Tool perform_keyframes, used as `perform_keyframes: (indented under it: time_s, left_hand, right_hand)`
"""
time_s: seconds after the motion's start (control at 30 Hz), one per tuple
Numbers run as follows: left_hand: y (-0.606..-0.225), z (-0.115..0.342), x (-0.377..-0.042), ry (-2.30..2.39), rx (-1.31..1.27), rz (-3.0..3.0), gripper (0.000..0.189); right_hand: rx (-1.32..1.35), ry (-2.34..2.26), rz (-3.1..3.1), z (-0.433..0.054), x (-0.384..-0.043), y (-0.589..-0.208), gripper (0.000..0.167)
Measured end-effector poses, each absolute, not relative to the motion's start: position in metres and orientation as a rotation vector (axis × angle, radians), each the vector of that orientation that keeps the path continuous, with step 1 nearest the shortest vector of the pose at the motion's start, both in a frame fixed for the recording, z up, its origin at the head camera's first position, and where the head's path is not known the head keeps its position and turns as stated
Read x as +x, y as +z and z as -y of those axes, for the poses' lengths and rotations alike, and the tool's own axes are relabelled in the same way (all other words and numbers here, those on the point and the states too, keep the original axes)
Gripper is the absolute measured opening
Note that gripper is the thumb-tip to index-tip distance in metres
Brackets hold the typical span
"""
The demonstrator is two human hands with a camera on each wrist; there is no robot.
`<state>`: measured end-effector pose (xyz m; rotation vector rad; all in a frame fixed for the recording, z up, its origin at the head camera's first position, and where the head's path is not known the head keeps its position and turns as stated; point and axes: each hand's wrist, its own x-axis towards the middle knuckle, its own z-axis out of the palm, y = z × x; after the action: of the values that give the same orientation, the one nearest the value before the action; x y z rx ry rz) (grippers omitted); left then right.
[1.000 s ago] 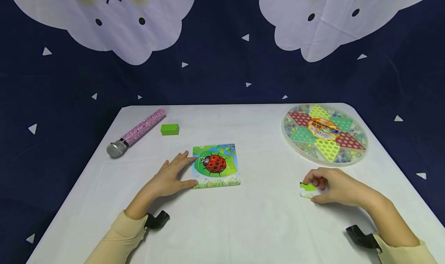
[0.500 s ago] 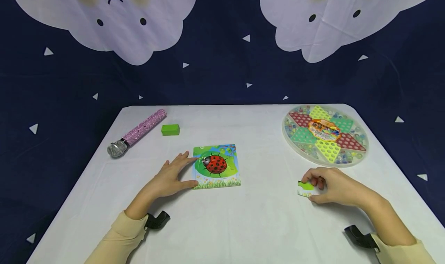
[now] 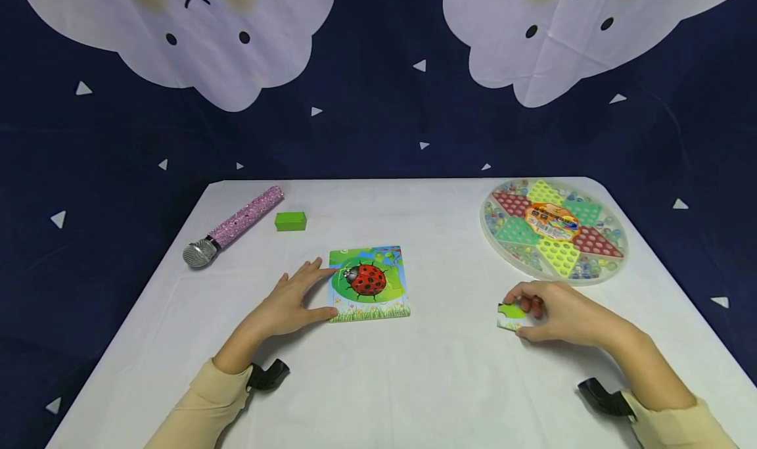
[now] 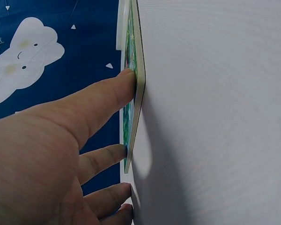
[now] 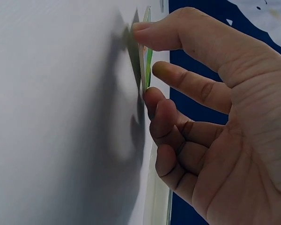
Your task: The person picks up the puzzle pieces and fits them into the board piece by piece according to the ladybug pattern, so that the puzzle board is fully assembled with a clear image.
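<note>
A square ladybug jigsaw puzzle lies flat in the middle of the table. At its left edge is my left hand, fingers spread, the thumb resting on the lower left corner and the forefinger on the upper left part. The left wrist view shows that thumb over the board's thin pale edge. Off to the right, my right hand pinches a small green-and-white puzzle piece between thumb and fingers. Seen edge-on in the right wrist view, the piece is held close over the tabletop, casting a shadow.
A pink glitter microphone lies at the back left, with a green block beside it. At the back right, just beyond my right hand, is a round Chinese checkers board with marbles. A dark cloud-print cloth hangs behind the table.
My right hand has moved a little to the left and slightly away from me, carrying the puzzle piece. The left hand and the ladybug puzzle have stayed in place.
</note>
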<state>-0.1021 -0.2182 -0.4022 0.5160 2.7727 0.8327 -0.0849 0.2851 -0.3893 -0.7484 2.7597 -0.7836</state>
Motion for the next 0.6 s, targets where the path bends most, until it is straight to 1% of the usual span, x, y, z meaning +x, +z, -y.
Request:
perform_keyframes:
  time_s: [0.6]
  left_hand:
    - [-0.403, 0.219, -0.101, 0.843, 0.515, -2.771, 0.080]
  right_hand:
    - [-0.900, -0.737, -2.733, -0.241, -0.113, -0.373, 0.038]
